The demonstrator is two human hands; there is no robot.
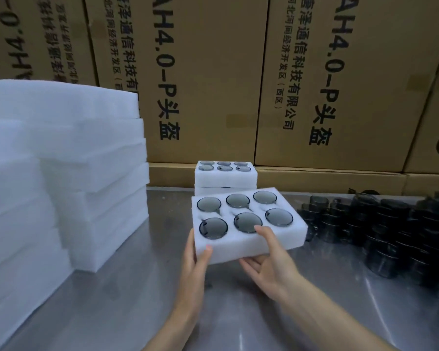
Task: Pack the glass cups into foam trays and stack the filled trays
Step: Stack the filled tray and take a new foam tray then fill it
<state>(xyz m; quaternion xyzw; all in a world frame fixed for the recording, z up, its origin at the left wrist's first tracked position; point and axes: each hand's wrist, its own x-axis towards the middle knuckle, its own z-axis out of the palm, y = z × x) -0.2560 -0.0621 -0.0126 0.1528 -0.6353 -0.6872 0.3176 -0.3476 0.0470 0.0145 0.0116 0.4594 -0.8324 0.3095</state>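
Head view finds you holding one filled foam tray (pixel 249 239) off the steel table (pixel 137 287), all six of its pockets occupied by glass cups (pixel 247 222). Your left hand (pixel 194 257) grips the tray's near left corner, thumb on top and fingers hidden beneath it. Your right hand (pixel 266 259) holds the near edge, thumb lying on the top face just beside the middle front cup, fingers curled under the foam. Just behind the held tray stands the finished stack (pixel 225 177): one filled tray clearly on top, with at least one more below it, partly hidden. The tray in hand is judged complete and ready to go onto that stack; it is not yet placed. To the left of the held tray rise piles of blank foam (pixel 61 160), and to its right a large cluster of unpacked dark cups (pixel 380 229) remains. Most of the job is judged outstanding.
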